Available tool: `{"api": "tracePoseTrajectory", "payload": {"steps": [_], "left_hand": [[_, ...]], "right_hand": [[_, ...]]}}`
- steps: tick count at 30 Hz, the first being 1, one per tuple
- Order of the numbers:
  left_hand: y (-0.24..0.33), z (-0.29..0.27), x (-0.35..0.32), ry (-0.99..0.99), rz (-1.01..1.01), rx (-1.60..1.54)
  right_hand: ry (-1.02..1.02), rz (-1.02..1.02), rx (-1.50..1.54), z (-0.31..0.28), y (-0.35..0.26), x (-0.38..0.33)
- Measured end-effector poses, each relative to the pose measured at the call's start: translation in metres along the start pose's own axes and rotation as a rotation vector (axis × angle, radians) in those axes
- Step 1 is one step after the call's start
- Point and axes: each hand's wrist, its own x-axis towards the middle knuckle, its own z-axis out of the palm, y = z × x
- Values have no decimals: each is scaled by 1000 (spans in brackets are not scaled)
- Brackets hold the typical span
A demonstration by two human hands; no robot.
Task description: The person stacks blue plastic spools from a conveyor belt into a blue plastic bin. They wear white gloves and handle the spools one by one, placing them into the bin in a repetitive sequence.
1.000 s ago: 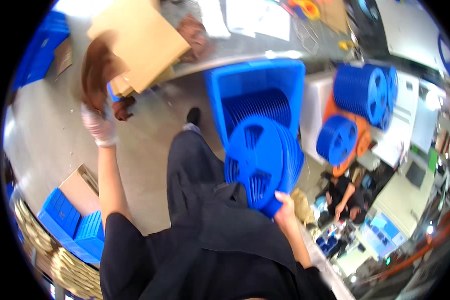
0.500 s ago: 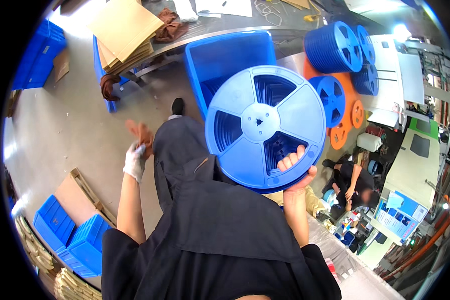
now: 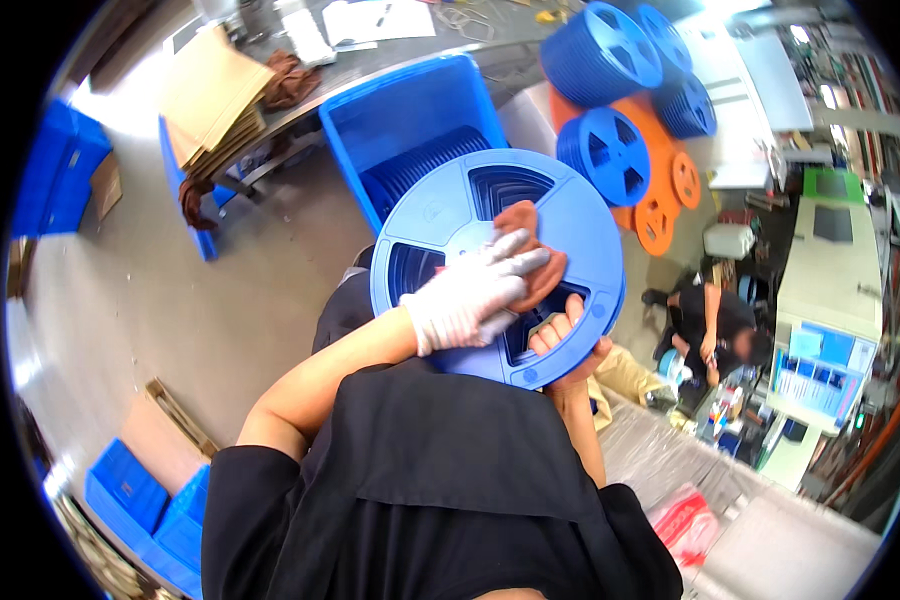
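A stack of blue plastic reels [image 3: 420,215] is held up in front of me, its top face toward me. My right hand [image 3: 567,340] grips the rim at the lower right, fingers hooked through a cutout and thumb outside. My left hand [image 3: 475,285], in a whitish glove, presses a brown cloth [image 3: 542,268] against the top reel near its hub. The glove covers part of the hub and one cutout. Just beyond, a blue bin [image 3: 410,100] holds a row of more blue reels.
Blue reel stacks [image 3: 605,55] and orange reels [image 3: 654,225] stand at the far right. A workbench [image 3: 380,62] carries cardboard sheets [image 3: 210,95] and another brown cloth [image 3: 290,80]. Blue crates [image 3: 130,485] lie at left. Another person [image 3: 715,325] sits by a machine at right.
My left hand has swung from beside my leg, at the left, onto the reel's face with the brown cloth. My right hand keeps its grip on the reels, now slightly further left.
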Motion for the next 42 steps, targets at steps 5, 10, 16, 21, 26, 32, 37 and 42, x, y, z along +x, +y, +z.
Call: {"api": "tracePoseTrajectory", "payload": {"steps": [5,10,16,21,26,32,37,42], "left_hand": [[-115,12,-86,302,-877,-178],[-111,-46,-108,159,-1064,-249],[-87,-81,-9,-490,-214,257],[-119,-85,3,-617,-49,268],[-138,-81,-1,-629,-14,64],[-130,-99,-38,-348,-799,-545],[-140,-117,-54,349,-1030,-1062],[-149,-91,-91,693,-1001,-1299]], "right_hand": [[130,-173,-89,13,-10,-2],[150,-431,-43,17,-19,-6],[198,-536,-12,17,-20,25],[293,-514,-13,23,-16,52],[443,-474,-149,12,-29,63],[761,-441,-175,-2,-45,87],[709,-403,-116,-35,-57,76],[742,-408,-42,-60,-83,59]]}}
